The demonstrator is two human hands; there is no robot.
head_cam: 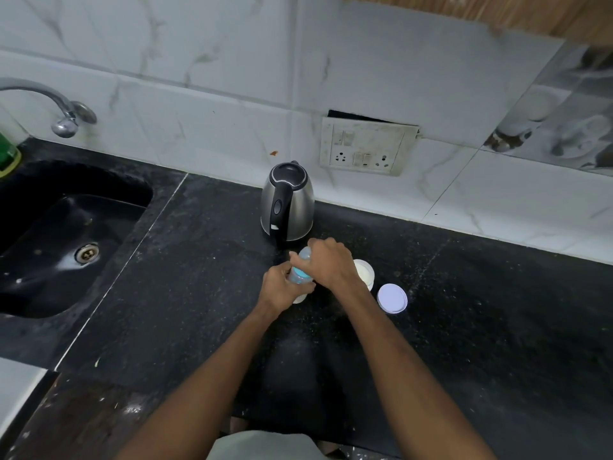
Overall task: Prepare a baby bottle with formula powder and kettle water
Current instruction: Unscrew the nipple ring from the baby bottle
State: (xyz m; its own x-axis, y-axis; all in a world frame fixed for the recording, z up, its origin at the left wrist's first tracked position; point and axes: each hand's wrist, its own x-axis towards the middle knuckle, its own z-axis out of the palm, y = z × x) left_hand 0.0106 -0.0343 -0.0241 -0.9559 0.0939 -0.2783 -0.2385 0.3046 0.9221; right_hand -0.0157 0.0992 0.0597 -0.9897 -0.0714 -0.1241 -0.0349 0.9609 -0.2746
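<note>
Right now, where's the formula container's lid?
Head view: the lid lies flat on the black counter, right of the open formula container, apart from it.

A home kitchen: a black stone counter [199, 293] runs along a white marble-look tiled wall [232, 61], with a dark sink [59, 234] and a chrome tap [63, 111] at the left of the frame, a steel kettle [287, 202] at centre and a worn socket plate [366, 146] on the wall right of it
</note>
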